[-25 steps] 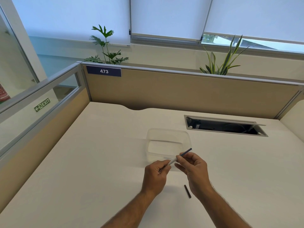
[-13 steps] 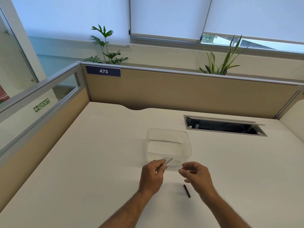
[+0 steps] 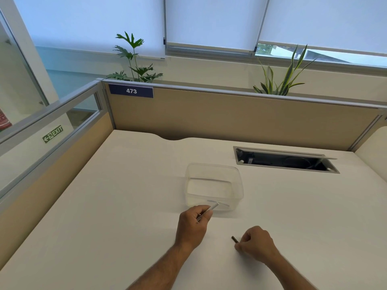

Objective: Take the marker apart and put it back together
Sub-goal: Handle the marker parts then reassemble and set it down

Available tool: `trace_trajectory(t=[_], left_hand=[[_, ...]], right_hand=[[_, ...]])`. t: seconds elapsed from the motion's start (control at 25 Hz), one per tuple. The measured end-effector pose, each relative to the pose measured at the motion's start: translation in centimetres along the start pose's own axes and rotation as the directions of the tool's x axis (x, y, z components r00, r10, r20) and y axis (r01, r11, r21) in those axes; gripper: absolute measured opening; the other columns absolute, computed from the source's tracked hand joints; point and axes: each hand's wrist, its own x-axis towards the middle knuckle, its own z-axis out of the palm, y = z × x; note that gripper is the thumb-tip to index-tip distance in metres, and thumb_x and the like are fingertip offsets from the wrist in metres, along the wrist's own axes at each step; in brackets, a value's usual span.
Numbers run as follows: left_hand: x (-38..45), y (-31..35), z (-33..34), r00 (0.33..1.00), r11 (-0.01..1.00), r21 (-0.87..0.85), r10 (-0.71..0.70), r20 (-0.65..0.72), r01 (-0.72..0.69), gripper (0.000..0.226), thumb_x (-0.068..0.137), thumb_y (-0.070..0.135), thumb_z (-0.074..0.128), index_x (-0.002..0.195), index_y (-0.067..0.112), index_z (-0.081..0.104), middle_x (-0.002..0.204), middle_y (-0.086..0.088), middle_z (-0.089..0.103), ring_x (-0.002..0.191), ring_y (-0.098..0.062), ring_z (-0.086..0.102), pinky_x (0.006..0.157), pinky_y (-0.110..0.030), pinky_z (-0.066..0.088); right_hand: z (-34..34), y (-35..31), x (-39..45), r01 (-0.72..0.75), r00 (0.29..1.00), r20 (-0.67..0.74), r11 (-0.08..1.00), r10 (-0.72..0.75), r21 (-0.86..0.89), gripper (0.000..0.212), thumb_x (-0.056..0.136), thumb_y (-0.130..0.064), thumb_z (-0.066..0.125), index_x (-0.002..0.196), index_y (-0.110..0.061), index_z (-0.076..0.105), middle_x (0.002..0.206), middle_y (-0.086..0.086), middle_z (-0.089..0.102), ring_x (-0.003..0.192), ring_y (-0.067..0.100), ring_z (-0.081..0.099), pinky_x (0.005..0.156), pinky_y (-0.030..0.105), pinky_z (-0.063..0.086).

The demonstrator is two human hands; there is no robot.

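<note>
The white desk (image 3: 125, 206) is the biggest thing here, one of it, walled on two sides by a tan partition (image 3: 230, 116) bearing a single number plate (image 3: 131, 91). Two potted plants rise behind that wall, the leafy plant (image 3: 134, 63) to the left and the spiky plant (image 3: 282, 80) to the right. One open cable hatch (image 3: 284, 160) is sunk into the desk top, and one clear plastic tub (image 3: 213, 185) stands near the middle, apparently empty (though its near wall is hazy, so I cannot be sure).

Two bare hands work in front of it. The left hand (image 3: 193, 223) is closed round the pale marker barrel (image 3: 213, 206), whose tip pokes out toward the tub's near wall. The right hand (image 3: 256, 243) is down on the desk with its fingers curled narrow at the near end of a small dark piece (image 3: 235, 239), touching or pinching it; a second dark part may sit under the fingers, I cannot tell.

So the marker lies in at least two parts, one lifted, one on the desk. I judge this the turning point between dismantling and rebuilding. The next move calls for a clean pinch on that thin dark piece, then lining it up with the barrel's open end.
</note>
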Motion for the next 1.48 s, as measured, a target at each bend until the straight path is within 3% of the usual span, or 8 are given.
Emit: trace_trajectory(t=[0.16,0.24,0.32,0.44,0.68,0.96,1.2,1.48], left_hand=[[0.0,-0.1,-0.1,1.0,0.999,0.043,0.018,0.022,-0.019,0.008,0.087,0.027,0.068,0.092,0.028,0.075,0.08,0.012,0.074,0.076,-0.01,0.066,0.068,-0.032,0.055],[0.0,-0.1,-0.3,0.999,0.995,0.089,0.045,0.027,-0.047,0.013,0.086,0.034,0.065,0.095,0.029,0.074,0.083,0.015,0.074,0.078,-0.007,0.067,0.069,-0.031,0.056],[0.0,-0.2,-0.4,0.996,0.987,0.137,0.081,0.045,-0.087,0.018,0.085,0.039,0.064,0.098,0.03,0.074,0.087,0.016,0.074,0.081,-0.006,0.066,0.071,-0.031,0.056],[0.0,0.0,-0.5,0.984,0.958,0.23,0.155,0.091,-0.172,0.026,0.085,0.047,0.059,0.101,0.032,0.073,0.086,0.014,0.073,0.079,-0.008,0.064,0.071,-0.033,0.055],[-0.1,0.0,-0.9,0.965,0.91,0.323,0.232,0.119,-0.259,0.034,0.083,0.052,0.054,0.102,0.032,0.074,0.086,0.013,0.072,0.077,-0.008,0.059,0.07,-0.031,0.053],[-0.5,-0.1,-1.0,0.955,0.891,0.348,0.25,0.163,-0.293,0.034,0.084,0.051,0.053,0.1,0.03,0.074,0.082,0.01,0.071,0.075,-0.011,0.058,0.067,-0.036,0.053],[-0.5,-0.2,-0.7,0.945,0.879,0.352,0.274,0.176,-0.321,0.033,0.085,0.05,0.052,0.101,0.031,0.074,0.081,0.01,0.07,0.074,-0.011,0.057,0.065,-0.035,0.052],[-0.5,-0.2,-0.5,0.94,0.868,0.365,0.286,0.186,-0.336,0.03,0.086,0.047,0.055,0.103,0.032,0.074,0.079,0.01,0.069,0.073,-0.009,0.055,0.063,-0.03,0.05]], right_hand=[[-0.6,-0.3,-0.4,0.061,0.998,-0.03,0.986,-0.057,0.155,0.014,0.063,-0.011,0.074,0.055,-0.012,0.063,0.056,0.006,0.072,0.046,0.014,0.065,0.047,0.025,0.053],[-1.0,-0.6,-0.7,0.101,0.995,-0.033,0.932,-0.095,0.347,0.01,0.064,0.0,0.076,0.067,-0.003,0.067,0.06,0.016,0.073,0.047,0.022,0.066,0.052,0.036,0.06],[-1.3,-1.1,-1.0,0.157,0.987,-0.033,0.887,-0.158,0.435,0.017,0.067,0.001,0.08,0.079,-0.008,0.073,0.063,0.011,0.072,0.051,0.02,0.064,0.053,0.035,0.058],[-1.6,-2.4,-1.3,0.252,0.968,-0.114,0.859,-0.224,0.446,0.014,0.07,-0.008,0.084,0.076,-0.019,0.079,0.062,-0.001,0.071,0.053,0.011,0.06,0.049,0.024,0.052],[-1.7,-3.7,-1.6,0.401,0.915,-0.249,0.766,-0.316,0.502,0.013,0.074,-0.006,0.082,0.073,-0.018,0.077,0.065,0.003,0.074,0.055,0.01,0.064,0.05,0.023,0.053],[-0.7,-3.4,-1.2,0.48,0.876,-0.284,0.752,-0.389,0.451,0.019,0.077,-0.005,0.08,0.081,-0.023,0.081,0.075,-0.004,0.076,0.065,0.011,0.066,0.05,0.029,0.057],[-0.4,-2.9,-0.6,0.502,0.862,-0.296,0.771,-0.411,0.391,0.019,0.077,-0.01,0.081,0.082,-0.028,0.08,0.078,-0.011,0.075,0.073,0.015,0.067,0.065,0.04,0.059],[-0.5,-2.8,-0.5,0.516,0.854,-0.306,0.761,-0.421,0.393,0.019,0.076,-0.007,0.082,0.081,-0.024,0.08,0.077,-0.013,0.074,0.072,0.013,0.067,0.061,0.029,0.053]])
